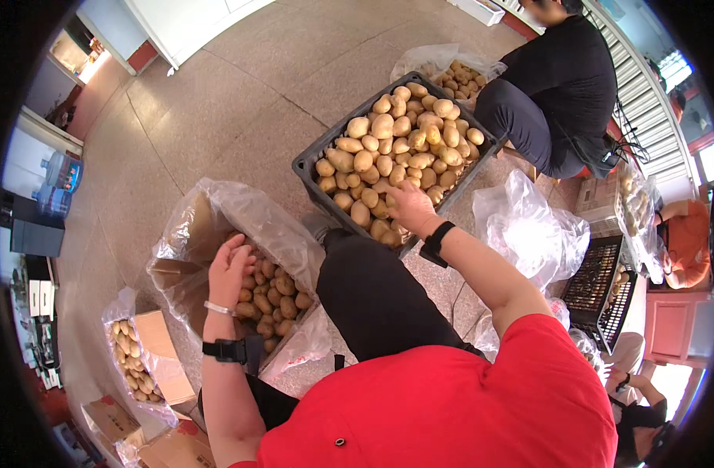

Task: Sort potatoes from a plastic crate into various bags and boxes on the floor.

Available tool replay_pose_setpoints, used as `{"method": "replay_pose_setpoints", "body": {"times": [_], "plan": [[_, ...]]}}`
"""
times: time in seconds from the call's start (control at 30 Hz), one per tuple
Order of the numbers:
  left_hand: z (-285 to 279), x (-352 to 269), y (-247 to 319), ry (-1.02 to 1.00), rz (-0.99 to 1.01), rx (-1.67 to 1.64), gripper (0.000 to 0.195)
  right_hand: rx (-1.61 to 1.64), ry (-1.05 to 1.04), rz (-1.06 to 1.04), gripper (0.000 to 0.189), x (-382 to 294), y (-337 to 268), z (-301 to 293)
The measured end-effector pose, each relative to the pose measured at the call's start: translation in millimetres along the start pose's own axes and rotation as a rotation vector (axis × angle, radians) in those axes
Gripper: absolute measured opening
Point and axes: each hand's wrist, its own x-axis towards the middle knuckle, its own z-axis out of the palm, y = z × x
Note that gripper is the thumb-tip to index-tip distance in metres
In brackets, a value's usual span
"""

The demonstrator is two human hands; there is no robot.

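A black plastic crate (316, 190) heaped with potatoes (401, 126) stands on the floor before me. My right hand (414, 206) rests on the potatoes near the crate's front edge; its fingertips touch them, and whether it grips one I cannot tell. To the left, a cardboard box lined with a clear plastic bag (240, 202) holds more potatoes (275, 298). Over the left part of that box hovers my left hand (231, 266), fingers loosely curled, with nothing visible in it. A strap is on each of my wrists.
A plastic-lined box of potatoes (129, 357) lies at left, near cardboard boxes (176, 447). A seated person in black (561, 88) is beside the crate, near a bag of potatoes (462, 79). Crumpled clear plastic (526, 228) and a black crate (596, 286) lie at right.
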Motion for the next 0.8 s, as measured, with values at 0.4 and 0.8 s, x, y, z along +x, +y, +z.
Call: {"method": "replay_pose_setpoints", "body": {"times": [0.4, 0.8], "plan": [[-5.1, -21.8, 18.3, 0.037, 0.288, 0.446, 0.036, -0.333, 0.05, 0.186, 0.029, 37.2, -3.5, -3.0], [1.2, -21.4, 20.7, 0.044, 0.272, 0.556, 0.038, -0.178, 0.029, 0.72, 0.059, 60.1, 89.0, -50.4]]}}
